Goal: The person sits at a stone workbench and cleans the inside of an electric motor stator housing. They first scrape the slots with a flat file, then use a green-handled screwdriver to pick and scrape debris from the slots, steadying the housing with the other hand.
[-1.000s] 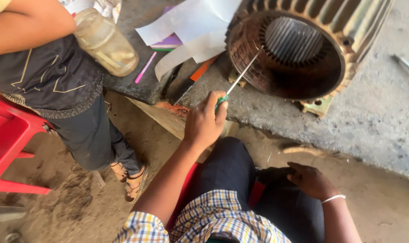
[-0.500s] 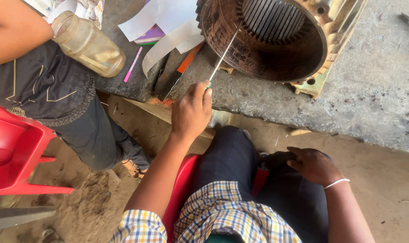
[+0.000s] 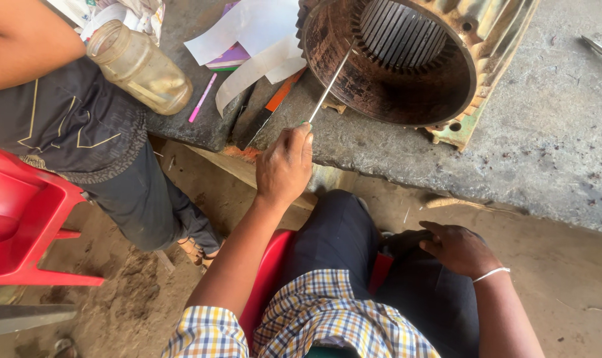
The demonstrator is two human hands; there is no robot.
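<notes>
The right hand [image 3: 457, 248] rests loosely on the dark trouser knee, fingers slack, gripping nothing. Ahead of it the left hand [image 3: 284, 166] is clenched round the green handle of a thin rod [image 3: 331, 78], whose metal shaft slants up and right over the edge of the slab [image 3: 546, 132] into the mouth of the stator [image 3: 407, 59]. The tip seems to sit at the rusty inner rim, just short of the slots [image 3: 400, 33]. To work it well, I judge the shaft should run parallel with a slot and be pushed lightly, since a levered tip could skid. Left of the rod lie an orange tool [image 3: 278, 99], white paper [image 3: 254, 40] and a jar [image 3: 138, 66], beside a seated person [image 3: 62, 126]
</notes>
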